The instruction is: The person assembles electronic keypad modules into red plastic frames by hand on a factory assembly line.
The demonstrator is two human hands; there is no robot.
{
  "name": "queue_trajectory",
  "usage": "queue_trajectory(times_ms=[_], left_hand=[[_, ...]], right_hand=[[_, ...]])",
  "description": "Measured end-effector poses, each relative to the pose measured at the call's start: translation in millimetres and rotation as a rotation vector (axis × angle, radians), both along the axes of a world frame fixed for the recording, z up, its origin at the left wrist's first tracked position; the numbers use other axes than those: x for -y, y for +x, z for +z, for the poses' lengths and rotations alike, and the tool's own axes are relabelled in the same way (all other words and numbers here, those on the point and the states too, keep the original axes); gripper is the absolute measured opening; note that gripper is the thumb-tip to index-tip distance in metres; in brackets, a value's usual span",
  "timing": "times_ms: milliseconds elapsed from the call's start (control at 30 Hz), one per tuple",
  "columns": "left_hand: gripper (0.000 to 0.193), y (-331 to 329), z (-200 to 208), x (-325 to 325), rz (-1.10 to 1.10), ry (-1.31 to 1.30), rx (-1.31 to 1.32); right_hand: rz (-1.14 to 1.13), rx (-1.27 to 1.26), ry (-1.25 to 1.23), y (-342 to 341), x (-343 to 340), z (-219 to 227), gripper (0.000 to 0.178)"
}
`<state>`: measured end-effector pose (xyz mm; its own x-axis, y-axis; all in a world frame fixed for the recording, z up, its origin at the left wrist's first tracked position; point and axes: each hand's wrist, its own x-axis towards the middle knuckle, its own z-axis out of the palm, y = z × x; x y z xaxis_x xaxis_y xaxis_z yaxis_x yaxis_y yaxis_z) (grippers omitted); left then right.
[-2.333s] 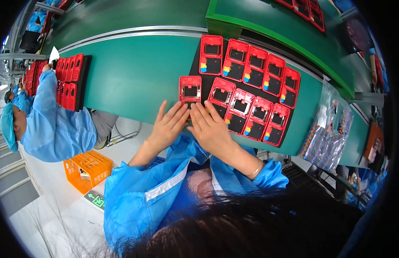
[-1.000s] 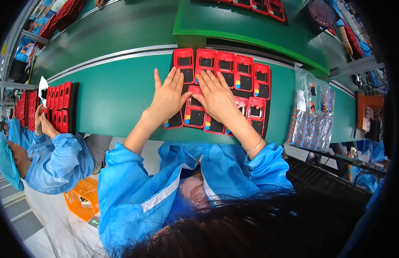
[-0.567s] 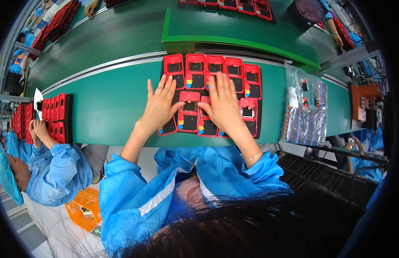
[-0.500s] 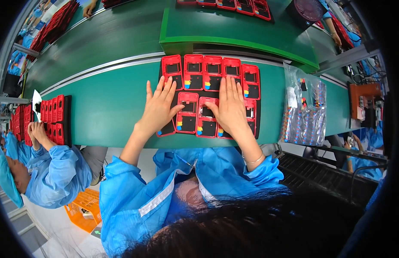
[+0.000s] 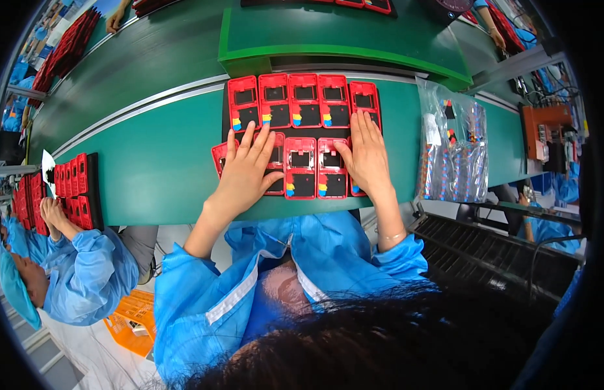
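Red phone-like plastic housings (image 5: 304, 99), each with a dark window and small yellow and blue pieces at a lower corner, lie in two rows on a black tray (image 5: 308, 132). Fingers stretched and spread, my left hand (image 5: 242, 174) lies flat over the left part of the front row. It partly hides the housings there; the leftmost front housing (image 5: 219, 156) sits tilted. My right hand (image 5: 369, 156) lies flat over the right end, its fingertips on the lower part of the rightmost back housing (image 5: 363, 101). Neither hand grips anything.
A clear plastic bag (image 5: 453, 153) of small colourful parts lies right on the green bench (image 5: 159, 156). Behind the tray rises a green-edged raised platform (image 5: 341, 51). At the left, a co-worker (image 5: 87, 273) handles similar red housings (image 5: 71, 179). An orange crate (image 5: 131, 322) stands below.
The view has shifted slightly. My right hand has slid right along the housings to the row's end. My left hand has shifted right over the front row, uncovering part of the leftmost housing.
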<state>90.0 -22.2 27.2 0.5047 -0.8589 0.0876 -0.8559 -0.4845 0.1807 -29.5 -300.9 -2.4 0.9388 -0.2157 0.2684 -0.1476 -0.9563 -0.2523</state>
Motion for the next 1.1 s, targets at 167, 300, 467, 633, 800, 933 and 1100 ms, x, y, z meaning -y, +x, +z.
queue_trajectory(times_ms=[167,300,467,633,800,933,1100], left_hand=[[0.087,-31.7,-9.4,5.8,-0.086,-0.012,0.0],[0.081,-54.8,-26.8,12.3,-0.185,0.005,0.033],[0.077,-58.4,-33.8,17.6,-0.172,0.027,0.128],[0.078,-73.3,-32.6,22.3,-0.245,-0.146,0.049],[0.062,-90.4,-37.4,59.2,-0.27,-0.145,0.007],[0.06,-88.3,-47.5,56.7,-0.283,-0.16,0.077],[0.058,-91.8,-45.1,61.2,-0.276,-0.226,0.035]], right_hand=[[-0.057,-0.008,-0.045,-11.0,7.2,7.2,0.076],[-0.092,-0.026,0.126,-17.1,16.4,-8.7,0.071],[-0.088,-0.021,0.1,-25.6,17.7,-5.0,0.065],[0.058,0.14,0.117,-77.3,-17.2,4.2,0.059],[0.029,0.044,0.087,-95.2,-31.9,-7.8,0.057],[0.072,0.074,0.002,-97.7,-38.8,-0.7,0.055],[0.17,0.145,-0.046,-97.4,-56.5,-18.9,0.045]])
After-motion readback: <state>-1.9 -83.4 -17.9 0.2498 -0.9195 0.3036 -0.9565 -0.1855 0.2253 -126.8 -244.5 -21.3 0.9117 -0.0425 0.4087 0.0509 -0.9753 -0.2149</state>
